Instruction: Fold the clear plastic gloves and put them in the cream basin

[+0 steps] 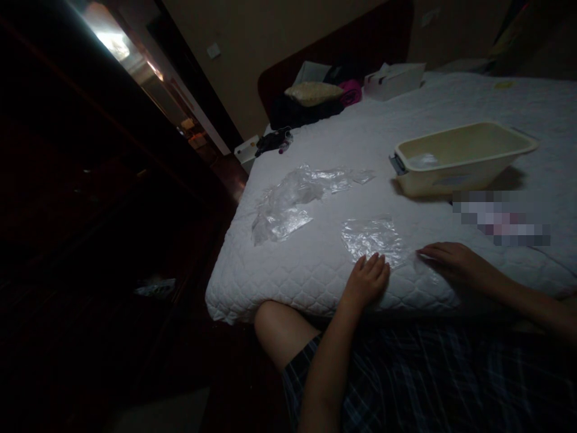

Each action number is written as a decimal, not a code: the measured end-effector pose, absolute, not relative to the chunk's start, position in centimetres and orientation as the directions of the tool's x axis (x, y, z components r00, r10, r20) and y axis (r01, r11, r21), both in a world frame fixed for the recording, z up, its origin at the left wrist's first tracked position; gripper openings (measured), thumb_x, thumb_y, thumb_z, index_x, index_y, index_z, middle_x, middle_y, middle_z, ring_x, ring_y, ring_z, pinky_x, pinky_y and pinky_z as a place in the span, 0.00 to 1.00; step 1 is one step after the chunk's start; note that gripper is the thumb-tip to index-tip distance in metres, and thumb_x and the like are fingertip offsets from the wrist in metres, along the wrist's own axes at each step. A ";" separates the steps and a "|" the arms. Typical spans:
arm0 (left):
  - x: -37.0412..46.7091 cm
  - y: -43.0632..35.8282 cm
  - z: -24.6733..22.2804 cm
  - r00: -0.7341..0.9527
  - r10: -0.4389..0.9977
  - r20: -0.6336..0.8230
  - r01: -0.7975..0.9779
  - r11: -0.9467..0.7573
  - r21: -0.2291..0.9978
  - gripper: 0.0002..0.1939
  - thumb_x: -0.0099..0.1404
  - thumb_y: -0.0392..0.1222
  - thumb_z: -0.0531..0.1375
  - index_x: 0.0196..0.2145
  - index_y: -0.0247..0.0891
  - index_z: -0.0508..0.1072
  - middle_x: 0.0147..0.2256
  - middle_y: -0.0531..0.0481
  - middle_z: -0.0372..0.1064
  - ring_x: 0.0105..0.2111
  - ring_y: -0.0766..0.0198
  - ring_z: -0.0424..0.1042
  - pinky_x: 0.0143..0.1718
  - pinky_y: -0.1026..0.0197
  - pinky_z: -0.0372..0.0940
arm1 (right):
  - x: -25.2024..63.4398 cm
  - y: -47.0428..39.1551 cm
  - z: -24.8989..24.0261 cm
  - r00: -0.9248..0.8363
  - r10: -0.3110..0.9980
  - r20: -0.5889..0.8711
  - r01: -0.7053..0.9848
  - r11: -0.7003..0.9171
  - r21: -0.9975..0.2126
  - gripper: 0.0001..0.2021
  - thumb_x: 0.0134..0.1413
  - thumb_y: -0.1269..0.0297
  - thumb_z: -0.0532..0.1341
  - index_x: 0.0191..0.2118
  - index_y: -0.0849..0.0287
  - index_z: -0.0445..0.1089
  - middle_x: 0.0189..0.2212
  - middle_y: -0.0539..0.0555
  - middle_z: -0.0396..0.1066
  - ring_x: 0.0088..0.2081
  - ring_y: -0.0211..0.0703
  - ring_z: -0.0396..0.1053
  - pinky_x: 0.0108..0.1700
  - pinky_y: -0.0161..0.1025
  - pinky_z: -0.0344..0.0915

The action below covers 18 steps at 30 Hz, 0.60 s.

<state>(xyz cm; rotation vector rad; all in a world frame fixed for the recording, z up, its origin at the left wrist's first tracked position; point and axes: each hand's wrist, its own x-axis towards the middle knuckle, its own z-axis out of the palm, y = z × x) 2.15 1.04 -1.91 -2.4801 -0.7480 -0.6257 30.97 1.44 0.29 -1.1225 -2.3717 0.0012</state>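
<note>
- The person's bare left hand (367, 281) is palm down, fingers extended, slightly parted.
- The bare left forearm (332, 355) stretches forward.
- The bare right hand (457, 263) points its fingers leftward, its grip unclear.
- The bare right forearm (525, 300) slants inward.

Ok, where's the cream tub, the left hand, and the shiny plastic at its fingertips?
Cream tub (483, 172): head view, on its outer wall.
Left hand (367, 281): head view, on its back.
Shiny plastic (370, 236): head view, on its crinkled middle.
</note>
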 end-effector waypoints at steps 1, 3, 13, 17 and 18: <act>2.1 1.0 -1.8 0.742 0.378 0.553 0.601 -0.741 -0.300 0.15 0.70 0.36 0.50 0.49 0.34 0.73 0.54 0.42 0.70 0.56 0.55 0.67 0.54 0.50 0.64 | 30.9 1.5 0.4 -0.527 0.725 0.444 0.724 0.656 -0.211 0.14 0.60 0.67 0.53 0.46 0.60 0.73 0.40 0.61 0.76 0.40 0.50 0.74 0.41 0.46 0.70; 2.1 1.0 -1.7 0.738 0.376 0.561 0.601 -0.743 -0.293 0.15 0.70 0.36 0.50 0.47 0.35 0.74 0.52 0.43 0.71 0.55 0.55 0.68 0.53 0.50 0.65 | 30.9 1.5 0.6 -0.522 0.736 0.432 0.731 0.646 -0.218 0.15 0.60 0.66 0.52 0.46 0.60 0.73 0.40 0.62 0.76 0.40 0.50 0.74 0.42 0.47 0.70; 2.1 1.0 -2.0 0.740 0.407 0.535 0.606 -0.749 -0.268 0.14 0.70 0.37 0.51 0.48 0.34 0.72 0.51 0.41 0.71 0.53 0.56 0.69 0.54 0.51 0.65 | 30.7 1.9 0.2 -0.485 0.769 0.417 0.718 0.622 -0.312 0.14 0.62 0.64 0.52 0.45 0.60 0.73 0.41 0.62 0.75 0.42 0.49 0.73 0.44 0.46 0.69; 2.0 1.0 -1.9 0.742 0.417 0.525 0.607 -0.750 -0.262 0.15 0.71 0.37 0.50 0.49 0.33 0.72 0.52 0.41 0.70 0.53 0.56 0.69 0.54 0.53 0.65 | 30.3 1.9 0.9 -0.473 0.785 0.400 0.694 0.612 -0.379 0.13 0.61 0.63 0.54 0.46 0.60 0.73 0.42 0.62 0.75 0.43 0.49 0.73 0.45 0.45 0.69; 2.0 0.9 -1.8 0.743 0.422 0.519 0.609 -0.748 -0.263 0.15 0.71 0.37 0.50 0.50 0.33 0.72 0.52 0.41 0.70 0.53 0.56 0.69 0.54 0.53 0.65 | 30.2 1.9 1.0 -0.470 0.792 0.390 0.688 0.605 -0.400 0.13 0.61 0.62 0.55 0.45 0.60 0.73 0.42 0.62 0.75 0.43 0.49 0.73 0.45 0.44 0.69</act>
